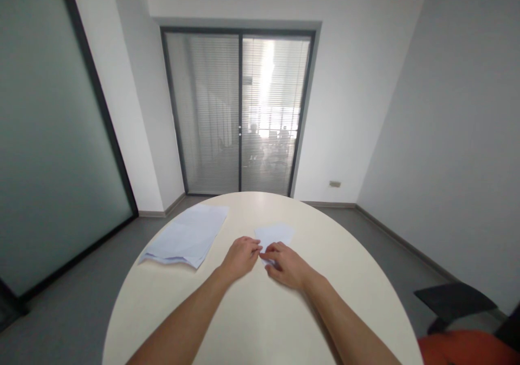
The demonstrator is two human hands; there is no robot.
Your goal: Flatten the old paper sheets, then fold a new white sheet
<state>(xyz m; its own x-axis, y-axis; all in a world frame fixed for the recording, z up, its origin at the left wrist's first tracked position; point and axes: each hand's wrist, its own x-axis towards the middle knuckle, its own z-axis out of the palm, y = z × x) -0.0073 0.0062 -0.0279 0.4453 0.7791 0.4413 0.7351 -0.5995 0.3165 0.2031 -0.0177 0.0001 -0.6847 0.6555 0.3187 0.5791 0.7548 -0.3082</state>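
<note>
A small white piece of paper (277, 234) lies on the round table in front of me, partly covered by my hands. Its left edge is pinched by my left hand (242, 256), whose fingers are curled together. My right hand (287, 266) rests over the paper's near part, with bent fingers and the thumb a little apart, gripping it at the near side. The fingertips of the two hands almost meet there. Exactly how the near edge lies under them is hidden.
A stack of larger white paper sheets (190, 232) lies at the table's left, corners slightly curled. The pale round tabletop (252, 321) stands before a glass door with blinds (239, 110). An orange chair (467, 347) with a black armrest (455, 300) is at lower right.
</note>
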